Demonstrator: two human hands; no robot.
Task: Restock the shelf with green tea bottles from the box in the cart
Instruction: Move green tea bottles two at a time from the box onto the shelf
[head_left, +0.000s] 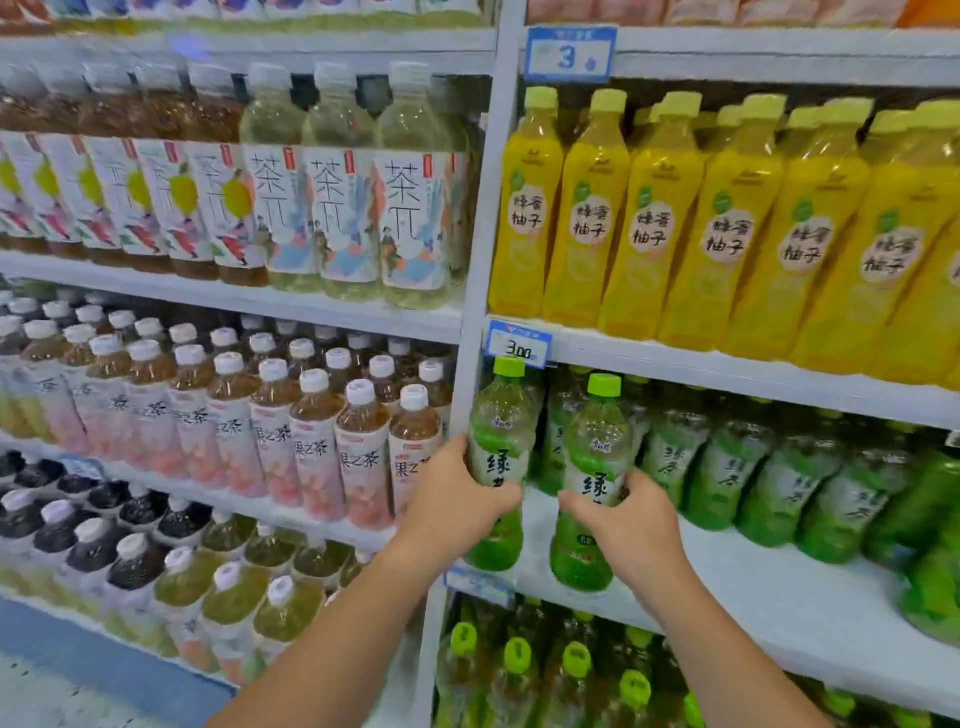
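Note:
My left hand grips an upright green tea bottle with a lime cap at the left end of the white shelf. Just to its right, my right hand grips a second green tea bottle, also upright. Both bottles stand at the shelf's front edge. Behind and to the right, a row of green tea bottles stands further back on the same shelf. The box and the cart are out of view.
Yellow honey-pomelo bottles fill the shelf above, behind a blue price tag. A white upright post separates the left bay with pink-label tea bottles. More lime-capped bottles stand on the shelf below.

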